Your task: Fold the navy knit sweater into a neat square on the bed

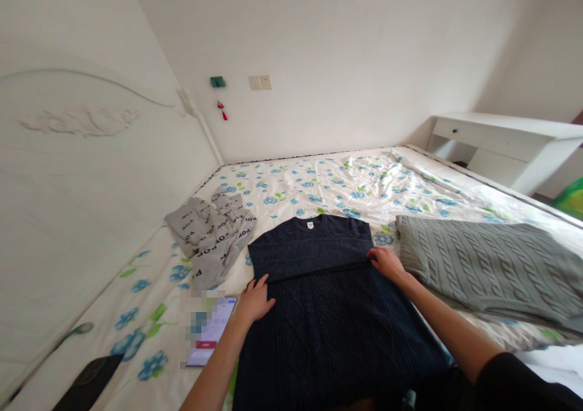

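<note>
a dark navy knit sweater (328, 302) lies flat in the lower centre of the frame, on a bed (319, 180) with a blue-flowered sheet. the left hand (255, 300) presses flat, fingers spread, on the sweater's left edge; the right hand (386, 261) rests on its right edge, fingertips pinching at a horizontal fold line, though how firmly that grip is closed i cannot tell. the step in hand looks like folding the sweater across that crease. the next move calls for both hands working evenly so the edges stay aligned. a grey printed garment (212, 232) lies upper left, a grey cable-knit sweater (487, 265) right, a phone (210, 338) lower left.
</note>
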`<state>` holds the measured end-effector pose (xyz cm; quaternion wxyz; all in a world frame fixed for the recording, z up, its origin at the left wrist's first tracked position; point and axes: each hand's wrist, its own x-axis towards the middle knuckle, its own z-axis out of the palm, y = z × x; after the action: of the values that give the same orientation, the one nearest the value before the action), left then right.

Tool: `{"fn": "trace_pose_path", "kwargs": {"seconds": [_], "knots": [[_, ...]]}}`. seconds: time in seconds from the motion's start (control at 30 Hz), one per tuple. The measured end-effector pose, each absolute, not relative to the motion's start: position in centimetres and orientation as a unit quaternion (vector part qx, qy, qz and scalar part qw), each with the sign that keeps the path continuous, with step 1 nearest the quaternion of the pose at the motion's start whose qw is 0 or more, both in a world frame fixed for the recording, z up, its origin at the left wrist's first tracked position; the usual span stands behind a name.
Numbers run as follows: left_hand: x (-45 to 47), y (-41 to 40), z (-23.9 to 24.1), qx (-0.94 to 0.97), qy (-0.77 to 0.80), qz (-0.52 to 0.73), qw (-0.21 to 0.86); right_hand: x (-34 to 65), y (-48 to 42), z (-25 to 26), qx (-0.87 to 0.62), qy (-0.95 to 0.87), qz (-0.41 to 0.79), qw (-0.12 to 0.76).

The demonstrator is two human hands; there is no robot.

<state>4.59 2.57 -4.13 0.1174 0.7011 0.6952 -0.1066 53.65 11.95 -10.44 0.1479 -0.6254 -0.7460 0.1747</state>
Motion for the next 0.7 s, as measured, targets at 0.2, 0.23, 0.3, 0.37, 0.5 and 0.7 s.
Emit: {"fn": "trace_pose_path", "kwargs": {"seconds": [0.2,0.23,0.3,0.37,0.5,0.7], "knots": [[4.9,2.8,-3.6,0.7,0.691,-0.108,0.143,54.2,12.5,-10.9,-0.631,-0.741,0.184,0.138],[4.9,2.9,-3.5,0.693,0.696,-0.114,0.147,54.4,12.7,-10.7,-0.633,-0.737,0.188,0.143],[4.9,2.9,-3.5,0.683,0.705,-0.124,0.144,54.7,12.9,-10.3,-0.638,-0.727,0.192,0.166],[5.2,2.8,-3.6,0.677,0.711,-0.133,0.138,54.7,13.0,-10.0,-0.643,-0.715,0.196,0.191],[6.0,2.2,-3.7,0.672,0.709,-0.163,0.142,54.3,12.7,-10.1,-0.651,-0.708,0.218,0.168],[5.8,2.2,-3.6,0.69,0.706,-0.125,0.102,53.4,12.6,-10.1,-0.628,-0.739,0.2,0.139]]}}
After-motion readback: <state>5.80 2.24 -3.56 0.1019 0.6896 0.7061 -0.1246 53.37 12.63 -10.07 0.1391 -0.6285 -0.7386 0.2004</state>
